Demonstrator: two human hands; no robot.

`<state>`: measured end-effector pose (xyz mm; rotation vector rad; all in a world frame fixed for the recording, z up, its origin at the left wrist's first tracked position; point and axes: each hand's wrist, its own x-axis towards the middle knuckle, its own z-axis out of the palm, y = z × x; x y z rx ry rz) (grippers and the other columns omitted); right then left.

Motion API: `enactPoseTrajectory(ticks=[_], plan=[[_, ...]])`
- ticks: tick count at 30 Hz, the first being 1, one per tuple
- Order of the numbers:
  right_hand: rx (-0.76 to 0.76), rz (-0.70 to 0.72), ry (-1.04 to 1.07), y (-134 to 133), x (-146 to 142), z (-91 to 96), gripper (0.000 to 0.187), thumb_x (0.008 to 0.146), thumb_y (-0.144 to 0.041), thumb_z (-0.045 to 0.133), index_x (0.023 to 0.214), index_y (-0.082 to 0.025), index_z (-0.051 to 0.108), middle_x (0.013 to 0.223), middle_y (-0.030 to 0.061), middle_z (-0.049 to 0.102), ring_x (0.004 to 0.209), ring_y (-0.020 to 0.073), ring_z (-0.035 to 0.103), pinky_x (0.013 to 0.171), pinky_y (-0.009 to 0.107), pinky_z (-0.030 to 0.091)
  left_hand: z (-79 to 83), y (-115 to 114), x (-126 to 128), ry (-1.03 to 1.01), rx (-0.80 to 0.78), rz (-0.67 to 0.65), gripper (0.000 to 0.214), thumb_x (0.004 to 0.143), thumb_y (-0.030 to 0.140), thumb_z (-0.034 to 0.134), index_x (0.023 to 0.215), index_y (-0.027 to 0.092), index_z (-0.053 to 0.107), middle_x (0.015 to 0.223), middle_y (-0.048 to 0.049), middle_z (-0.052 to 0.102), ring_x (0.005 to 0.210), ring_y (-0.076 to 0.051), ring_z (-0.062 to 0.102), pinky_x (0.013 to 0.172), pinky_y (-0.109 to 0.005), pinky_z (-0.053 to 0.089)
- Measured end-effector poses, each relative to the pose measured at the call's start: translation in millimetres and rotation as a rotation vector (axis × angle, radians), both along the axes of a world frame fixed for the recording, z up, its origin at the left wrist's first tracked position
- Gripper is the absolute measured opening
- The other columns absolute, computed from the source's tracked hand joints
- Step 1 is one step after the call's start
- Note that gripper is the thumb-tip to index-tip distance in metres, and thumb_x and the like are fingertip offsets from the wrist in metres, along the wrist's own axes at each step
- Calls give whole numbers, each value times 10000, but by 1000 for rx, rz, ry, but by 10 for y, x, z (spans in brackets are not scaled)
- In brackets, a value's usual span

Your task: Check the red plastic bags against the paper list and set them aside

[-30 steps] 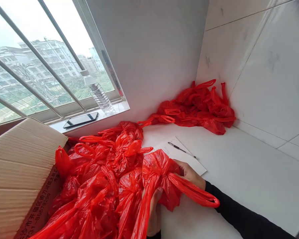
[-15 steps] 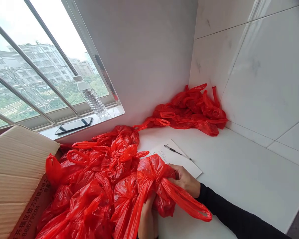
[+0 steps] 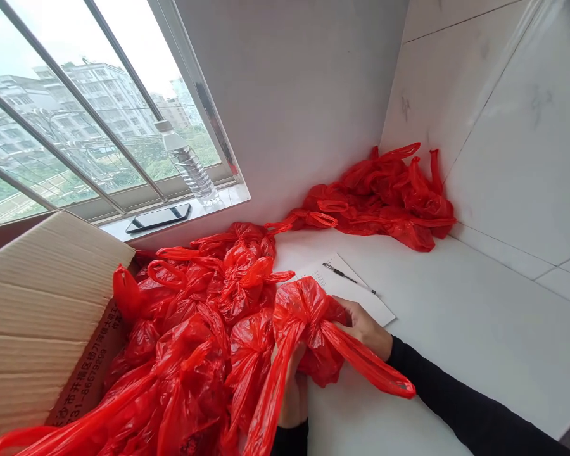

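Note:
Between my two hands is a tied red plastic bag (image 3: 323,354), its knot facing up and its long handles hanging down on both sides. My right hand (image 3: 367,328) grips the bag's right side, fingers partly hidden behind it. From below and the left, my left hand (image 3: 292,386) holds it, mostly covered by the plastic and a handle. What the bag contains cannot be made out. Close on the left lies a heap of similar knotted red bags (image 3: 190,373). Just behind the held bag are a sheet of paper (image 3: 380,310) with writing and a black pen (image 3: 349,278).
An open cardboard box (image 3: 38,304) stands at the left against the heap. More red bags (image 3: 384,196) lie in the far corner on the white tabletop (image 3: 479,316). A water bottle (image 3: 192,168) and a phone (image 3: 159,217) rest on the windowsill (image 3: 232,194).
The camera view has shifted, so the scene sits a little further right and higher. Both hands still hold the same bag in nearly the same pose.

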<state>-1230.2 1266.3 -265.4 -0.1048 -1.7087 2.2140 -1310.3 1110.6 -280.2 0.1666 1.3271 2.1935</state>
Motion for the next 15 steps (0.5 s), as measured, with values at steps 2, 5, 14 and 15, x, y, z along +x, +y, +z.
enactPoseTrajectory(ticks=[2,5,14,15], plan=[[4,-1,-13,-2,13,9,305,903,-450,687,1016,-170,651,913,36,660,842,192,595,792,327,499,-5,9,9,-45,21,18,535,741,398,816,1232,216,707,1280,-117,706,1286,-361,580,1105,-500,452],[3,-23,-47,-5,38,10,289,927,-462,650,996,-182,654,874,17,641,778,171,571,765,309,487,11,33,19,-67,48,10,480,743,369,819,1190,220,726,1250,-106,719,1295,-331,577,1115,-465,444],[-79,-84,-32,66,39,40,364,950,-500,600,1138,-195,663,1060,65,698,932,226,647,854,336,505,4,23,73,91,-54,-114,277,715,350,843,907,166,764,1001,-96,773,1142,-366,645,977,-459,526],[-79,-78,-27,74,37,43,339,939,-469,630,1129,-190,668,1061,65,702,945,227,649,859,331,506,4,18,84,104,-78,-105,293,724,361,838,917,155,759,1017,-107,766,1131,-370,644,954,-460,535]])
